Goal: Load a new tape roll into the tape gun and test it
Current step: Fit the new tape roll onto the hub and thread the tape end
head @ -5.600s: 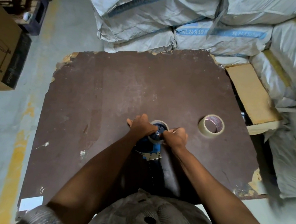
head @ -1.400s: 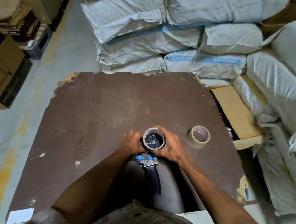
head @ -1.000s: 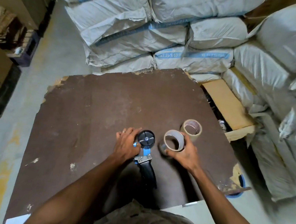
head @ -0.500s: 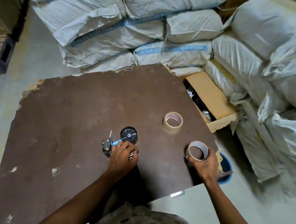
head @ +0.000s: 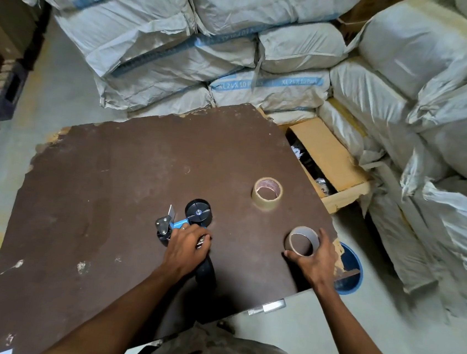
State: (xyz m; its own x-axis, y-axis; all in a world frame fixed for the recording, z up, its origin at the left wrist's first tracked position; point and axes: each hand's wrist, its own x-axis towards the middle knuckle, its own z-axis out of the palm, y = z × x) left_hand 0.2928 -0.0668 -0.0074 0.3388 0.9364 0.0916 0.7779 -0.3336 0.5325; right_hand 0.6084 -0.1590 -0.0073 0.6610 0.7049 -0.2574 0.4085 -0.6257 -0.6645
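The blue and black tape gun (head: 190,224) lies on the dark brown board (head: 109,192). Its black spool wheel (head: 198,213) is bare. My left hand (head: 186,248) grips the gun at the top of its black handle. My right hand (head: 314,261) holds an empty cardboard tape core (head: 302,241) upright at the board's right edge. A full roll of tan tape (head: 267,192) lies flat on the board, apart from both hands, beyond the core.
Stacked grey sacks (head: 240,47) ring the board at the back and right. An open cardboard box (head: 328,163) sits off the board's right corner. A blue round bin (head: 349,271) stands on the floor below my right hand.
My right hand pulled the empty core off the spool and carried it right to the board's edge. The spool is now bare. My left hand shifted down onto the gun's handle.
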